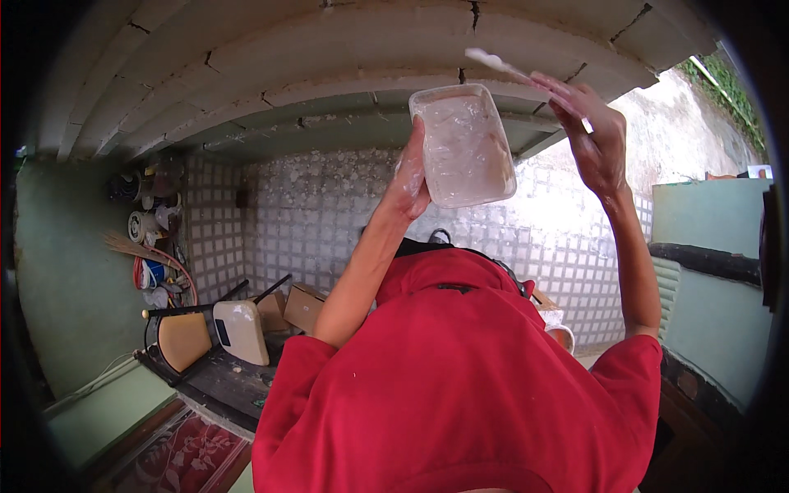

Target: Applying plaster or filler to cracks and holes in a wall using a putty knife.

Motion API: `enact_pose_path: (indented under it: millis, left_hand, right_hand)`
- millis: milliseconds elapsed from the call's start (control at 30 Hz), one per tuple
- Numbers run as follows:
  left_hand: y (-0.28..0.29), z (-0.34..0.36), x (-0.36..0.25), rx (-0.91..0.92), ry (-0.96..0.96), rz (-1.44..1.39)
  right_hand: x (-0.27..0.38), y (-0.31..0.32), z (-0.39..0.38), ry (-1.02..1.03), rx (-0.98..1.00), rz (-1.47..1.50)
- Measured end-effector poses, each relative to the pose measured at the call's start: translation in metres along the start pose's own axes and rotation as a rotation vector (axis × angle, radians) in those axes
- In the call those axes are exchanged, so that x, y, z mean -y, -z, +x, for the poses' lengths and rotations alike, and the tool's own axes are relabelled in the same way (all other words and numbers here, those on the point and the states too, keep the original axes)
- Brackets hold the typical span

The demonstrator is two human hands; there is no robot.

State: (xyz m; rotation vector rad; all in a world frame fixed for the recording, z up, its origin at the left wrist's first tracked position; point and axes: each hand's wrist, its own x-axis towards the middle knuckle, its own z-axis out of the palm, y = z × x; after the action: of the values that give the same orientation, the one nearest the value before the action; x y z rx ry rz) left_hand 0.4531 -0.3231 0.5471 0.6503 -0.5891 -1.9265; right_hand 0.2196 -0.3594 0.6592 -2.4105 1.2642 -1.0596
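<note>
Gripping a clear plastic tub (477,200) by its left side, the left hand (408,182) holds it up beyond the red shirt (468,370), most fingers hidden behind it. Pale, smeary paste (464,144) lines the inside. Raised to its right, the right hand (596,135) pinches a thin, white-coated tool (497,62), partly covered by fingers, so I can't tell its kind. Over to the left, containers (151,274) stand too small and dim for me to make out any lettering.
</note>
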Motion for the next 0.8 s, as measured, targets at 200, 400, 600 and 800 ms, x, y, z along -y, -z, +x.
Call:
enact_pose_path:
  millis: [200, 400, 600, 800]
  left_hand:
    - [0.005, 0.005, 0.004, -0.057, -0.029, 0.007]
    - [0.01, 0.003, 0.004, -0.072, -0.006, -0.013]
    - [0.012, 0.001, 0.005, -0.051, -0.003, -0.017]
    - [0.011, -0.003, 0.005, -0.009, 0.008, -0.067]
  right_hand:
    - [-0.004, -0.016, 0.0, -0.517, 0.141, 0.648]
    - [-0.047, -0.037, -0.014, -0.747, 0.398, 0.894]
    - [-0.055, -0.036, -0.018, -0.808, 0.37, 0.87]
    - [-0.052, -0.031, -0.023, -0.804, 0.335, 0.815]
